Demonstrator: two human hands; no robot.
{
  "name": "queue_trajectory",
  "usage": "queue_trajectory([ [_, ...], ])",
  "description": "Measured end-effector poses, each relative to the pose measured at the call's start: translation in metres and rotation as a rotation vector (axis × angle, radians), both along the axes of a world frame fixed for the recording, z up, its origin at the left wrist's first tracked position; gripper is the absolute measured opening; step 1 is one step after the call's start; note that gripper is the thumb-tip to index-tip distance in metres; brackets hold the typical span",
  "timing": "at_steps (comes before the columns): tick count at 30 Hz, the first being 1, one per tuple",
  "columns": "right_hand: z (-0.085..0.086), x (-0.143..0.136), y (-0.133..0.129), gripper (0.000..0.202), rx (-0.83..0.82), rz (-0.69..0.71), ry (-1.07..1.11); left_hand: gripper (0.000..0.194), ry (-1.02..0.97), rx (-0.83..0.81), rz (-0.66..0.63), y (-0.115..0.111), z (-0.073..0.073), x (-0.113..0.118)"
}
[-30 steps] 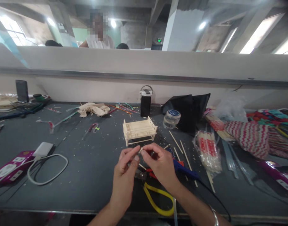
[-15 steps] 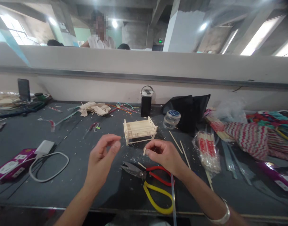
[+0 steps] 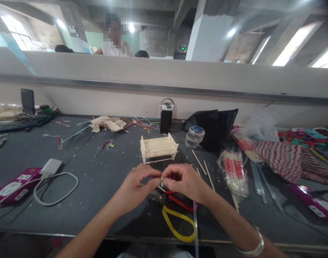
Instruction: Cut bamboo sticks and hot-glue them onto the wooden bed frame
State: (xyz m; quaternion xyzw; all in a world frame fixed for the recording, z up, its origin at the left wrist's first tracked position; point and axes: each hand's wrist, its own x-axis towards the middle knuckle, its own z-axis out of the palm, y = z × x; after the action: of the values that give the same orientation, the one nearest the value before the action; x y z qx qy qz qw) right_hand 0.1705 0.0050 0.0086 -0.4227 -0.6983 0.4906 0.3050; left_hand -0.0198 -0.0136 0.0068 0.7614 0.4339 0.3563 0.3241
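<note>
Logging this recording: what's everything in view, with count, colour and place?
wooden piece: one, pale, at fingertips
wooden frame: one, pale, centre
pliers: one, red-yellow handles, beneath hands
loose sticks: several, pale, right of frame
jar: one, clear, blue lid, behind sticks
stick pack: one, red-white, right
striped cloth: pink-white, far right
crumpled cloth: one, beige, back left
power strips: two, purple, both sides
charger: one, white, left
Smaller clutter: uncounted
person: one, white top, beyond partition
left hand: one, bare, fingertips at piece
right hand: one, bare, pinching piece
</note>
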Motion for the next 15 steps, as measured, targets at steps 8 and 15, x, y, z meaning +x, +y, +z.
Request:
queue_trajectory([
  [8,0.001,0.002,-0.002,0.007,-0.028,-0.05,0.075,0.026,-0.011,0.051,0.034,-0.006,-0.001,-0.006],
  [15,0.001,0.009,0.0,0.009,-0.022,-0.17,0.209,0.028,-0.412,-0.12,0.543,-0.001,-0.033,-0.035],
])
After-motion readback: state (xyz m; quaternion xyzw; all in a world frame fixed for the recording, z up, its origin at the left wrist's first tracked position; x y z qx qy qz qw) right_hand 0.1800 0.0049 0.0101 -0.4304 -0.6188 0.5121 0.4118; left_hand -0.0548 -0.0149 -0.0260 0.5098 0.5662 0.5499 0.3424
